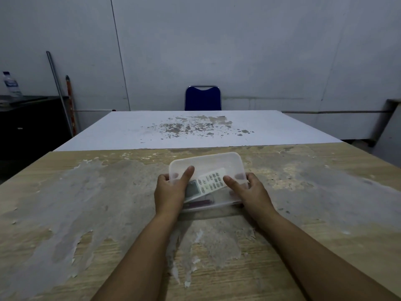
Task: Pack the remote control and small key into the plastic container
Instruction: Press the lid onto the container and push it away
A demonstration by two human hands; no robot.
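Note:
A clear rectangular plastic container point(217, 161) rests on the worn wooden table point(86, 203) in front of me. Inside it lies a white remote control point(209, 183), set diagonally, with its grey display toward me. A dark reddish thing point(198, 204) shows through the near wall; I cannot tell whether it is the key. My left hand point(170, 192) grips the container's left end, thumb over the top. My right hand point(249, 192) grips the right end the same way. Whether a lid covers the container is unclear.
A white table point(195, 129) with flaked paint adjoins the far edge, and a blue chair point(202, 98) stands behind it. A dark cabinet point(32, 122) with a water bottle point(10, 84) is at the left, with poles leaning on the wall.

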